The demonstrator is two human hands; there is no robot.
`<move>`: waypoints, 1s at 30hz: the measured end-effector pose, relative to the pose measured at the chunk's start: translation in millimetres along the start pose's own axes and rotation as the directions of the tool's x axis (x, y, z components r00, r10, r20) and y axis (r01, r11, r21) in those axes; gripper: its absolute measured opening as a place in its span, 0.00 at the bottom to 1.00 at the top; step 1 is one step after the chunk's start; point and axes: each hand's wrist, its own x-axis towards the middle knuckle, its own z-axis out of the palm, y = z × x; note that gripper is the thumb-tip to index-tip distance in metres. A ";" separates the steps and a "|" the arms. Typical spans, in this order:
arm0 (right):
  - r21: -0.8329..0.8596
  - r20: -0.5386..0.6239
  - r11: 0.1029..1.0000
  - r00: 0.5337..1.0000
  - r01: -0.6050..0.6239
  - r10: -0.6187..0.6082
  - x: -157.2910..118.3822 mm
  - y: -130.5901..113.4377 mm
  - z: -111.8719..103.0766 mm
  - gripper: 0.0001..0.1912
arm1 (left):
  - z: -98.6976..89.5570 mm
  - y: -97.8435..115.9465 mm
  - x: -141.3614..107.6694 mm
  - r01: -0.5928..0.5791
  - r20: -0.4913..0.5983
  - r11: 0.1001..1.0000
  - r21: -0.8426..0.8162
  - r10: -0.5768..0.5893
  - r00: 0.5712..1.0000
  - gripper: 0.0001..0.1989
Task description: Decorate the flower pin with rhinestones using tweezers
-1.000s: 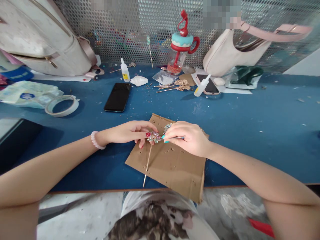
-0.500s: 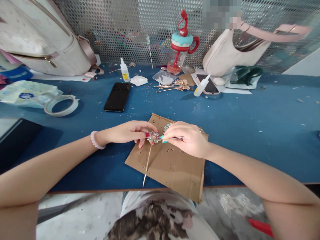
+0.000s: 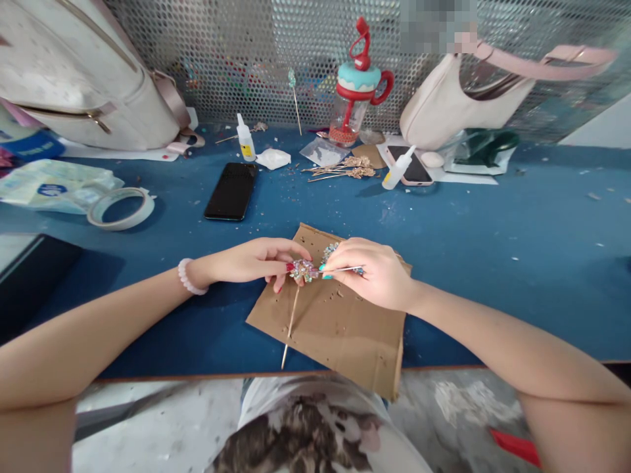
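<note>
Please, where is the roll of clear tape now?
In the head view, the roll of clear tape lies flat on the blue table at left, beside the pale plastic packet.

Slight tilt of the thin tool in the right hand, rear end marginally higher than before

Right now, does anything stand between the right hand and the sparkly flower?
Nothing visible does. The right hand pinches a thin tool right beside the sparkly flower. The left hand holds the flower from the other side, and the cardboard lies underneath.
</note>
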 end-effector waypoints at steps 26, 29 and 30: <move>0.033 0.340 0.979 0.924 -0.199 0.176 13.5 26.6 -62.3 0.07 | -3.2 -6.5 0.0 -0.082 0.046 0.994 -0.073 0.085 0.995 0.15; 0.011 0.381 0.977 0.904 -0.214 0.194 14.0 24.5 -61.8 0.08 | -3.8 -7.4 0.3 -0.086 0.053 0.993 -0.082 0.090 0.995 0.15; 0.006 0.388 0.976 0.900 -0.217 0.198 14.2 24.4 -61.9 0.08 | -3.8 -7.4 0.4 -0.086 0.053 0.993 -0.086 0.091 0.994 0.15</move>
